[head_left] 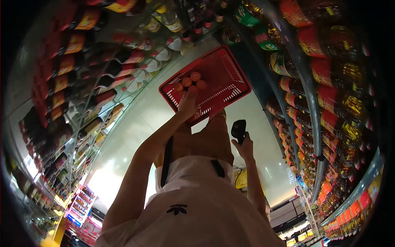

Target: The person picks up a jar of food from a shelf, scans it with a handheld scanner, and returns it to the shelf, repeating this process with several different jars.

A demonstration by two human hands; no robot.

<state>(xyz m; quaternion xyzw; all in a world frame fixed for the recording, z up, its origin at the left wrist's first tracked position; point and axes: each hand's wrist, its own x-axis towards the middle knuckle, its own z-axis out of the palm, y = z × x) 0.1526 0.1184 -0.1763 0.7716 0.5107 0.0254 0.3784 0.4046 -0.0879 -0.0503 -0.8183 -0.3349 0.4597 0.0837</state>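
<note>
My left hand (pixel 188 104) reaches over the near left side of a red plastic shopping basket (pixel 214 96) with slotted walls. Its fingers look closed, right beside a cluster of several round orange-red fruits (pixel 192 82), perhaps tomatoes. Whether the fingers grip a fruit, a bag or the basket is hidden. Off to the right, my right hand (pixel 246 147) is wrapped round a black handheld object (pixel 238 129) with a rounded top end. That object is held upright, apart from the basket, and its exact kind does not show.
Shelves of bottles with red and orange labels (pixel 325 111) line the right side behind a grey rail (pixel 311 107). More bottles and jars (pixel 103 82) fill glass-fronted shelves on the left. A pale floor (pixel 135 111) runs between them. Lit displays (pixel 80 206) stand at lower left.
</note>
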